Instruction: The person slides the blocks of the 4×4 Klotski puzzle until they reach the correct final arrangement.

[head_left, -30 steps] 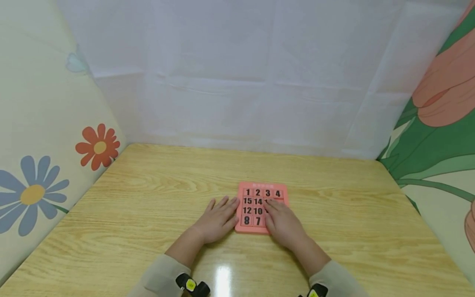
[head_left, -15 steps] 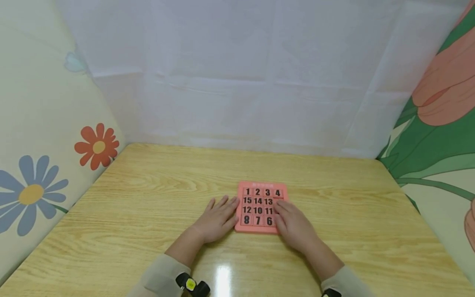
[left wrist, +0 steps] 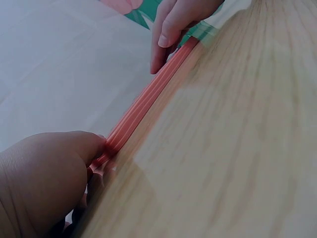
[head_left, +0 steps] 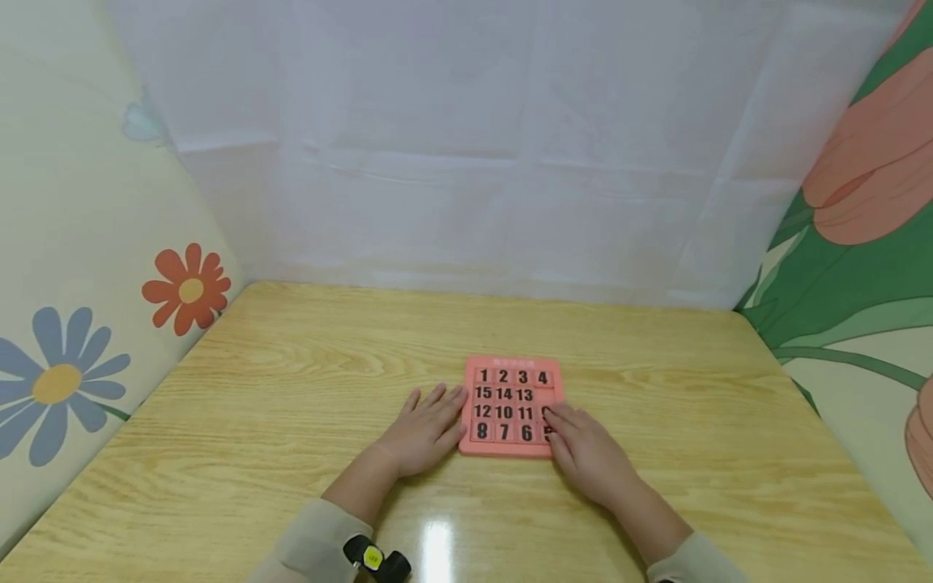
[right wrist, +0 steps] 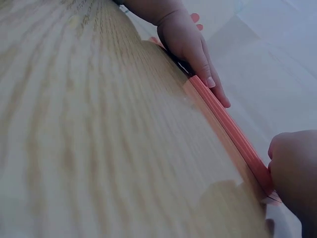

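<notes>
A pink number slide puzzle (head_left: 511, 448) lies flat on the table, with black numerals on its tiles. In its second row, the rightmost slot beside the 13 holds no tile. My left hand (head_left: 419, 437) rests by the puzzle's left edge, fingers extended; in the left wrist view, its thumb (left wrist: 91, 147) is against the pink side. At the right edge, my right hand (head_left: 594, 457) reaches in with fingertips over the 9 and partly covers the 5 below. The right wrist view shows the right hand (right wrist: 297, 171) at the puzzle's near corner, its fingertips mostly hidden.
The wood-grain table (head_left: 328, 348) extends around the puzzle on all sides. A white cloth (head_left: 466, 162) hangs behind it, and flower-printed panels (head_left: 73, 202) stand at left and right. A black wrist camera (head_left: 375, 559) is strapped over the left sleeve.
My right hand has drawn back to the right across the puzzle, uncovering the 13, 11 and 6 and the slot without a tile. The left hand has stayed at the left edge.
</notes>
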`<state>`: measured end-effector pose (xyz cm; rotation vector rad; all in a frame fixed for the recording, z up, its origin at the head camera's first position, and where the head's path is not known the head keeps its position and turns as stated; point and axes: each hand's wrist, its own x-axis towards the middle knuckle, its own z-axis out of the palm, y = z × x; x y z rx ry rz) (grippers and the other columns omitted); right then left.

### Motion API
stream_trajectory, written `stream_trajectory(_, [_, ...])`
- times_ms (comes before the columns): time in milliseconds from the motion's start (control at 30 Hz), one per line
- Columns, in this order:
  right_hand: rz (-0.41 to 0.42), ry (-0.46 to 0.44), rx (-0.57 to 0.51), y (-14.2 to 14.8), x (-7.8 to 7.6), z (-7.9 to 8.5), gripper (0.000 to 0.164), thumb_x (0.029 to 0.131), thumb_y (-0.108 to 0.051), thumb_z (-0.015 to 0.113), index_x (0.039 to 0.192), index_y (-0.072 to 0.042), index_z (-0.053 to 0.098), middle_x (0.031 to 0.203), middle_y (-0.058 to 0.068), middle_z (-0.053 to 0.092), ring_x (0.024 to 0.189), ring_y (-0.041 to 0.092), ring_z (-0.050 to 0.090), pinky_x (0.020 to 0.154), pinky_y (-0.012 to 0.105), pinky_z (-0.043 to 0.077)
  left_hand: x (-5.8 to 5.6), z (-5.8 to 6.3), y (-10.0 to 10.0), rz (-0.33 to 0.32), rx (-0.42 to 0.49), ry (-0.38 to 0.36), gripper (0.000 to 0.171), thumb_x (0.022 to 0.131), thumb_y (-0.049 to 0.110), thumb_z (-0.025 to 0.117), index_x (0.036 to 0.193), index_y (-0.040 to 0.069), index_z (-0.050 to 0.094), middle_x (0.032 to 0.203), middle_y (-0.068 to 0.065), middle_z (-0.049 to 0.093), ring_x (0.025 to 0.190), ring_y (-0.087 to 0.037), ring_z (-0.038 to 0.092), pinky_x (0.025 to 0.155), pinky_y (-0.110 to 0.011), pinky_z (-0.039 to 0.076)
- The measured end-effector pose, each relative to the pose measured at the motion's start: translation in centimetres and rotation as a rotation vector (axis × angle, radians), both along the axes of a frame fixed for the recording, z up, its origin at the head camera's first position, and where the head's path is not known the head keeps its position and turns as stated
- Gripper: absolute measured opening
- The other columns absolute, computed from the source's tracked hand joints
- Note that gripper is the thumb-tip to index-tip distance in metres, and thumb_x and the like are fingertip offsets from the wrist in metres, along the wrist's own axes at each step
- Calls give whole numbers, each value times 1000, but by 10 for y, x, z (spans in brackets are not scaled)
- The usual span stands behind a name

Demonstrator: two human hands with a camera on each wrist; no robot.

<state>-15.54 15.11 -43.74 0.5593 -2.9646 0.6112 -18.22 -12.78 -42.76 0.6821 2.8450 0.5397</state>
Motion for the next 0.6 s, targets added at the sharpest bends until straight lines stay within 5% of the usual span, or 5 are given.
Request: stream_trajectory(600, [-3,28,-11,-4,-13,-1,42,102,-22,48,136,1,55,147,17,50,140,35,43,120,48,28,1,-1,0,7,-9,1,59,106,40,36,156,12,26,163,-5,23,153,-31,12,124,-55,1])
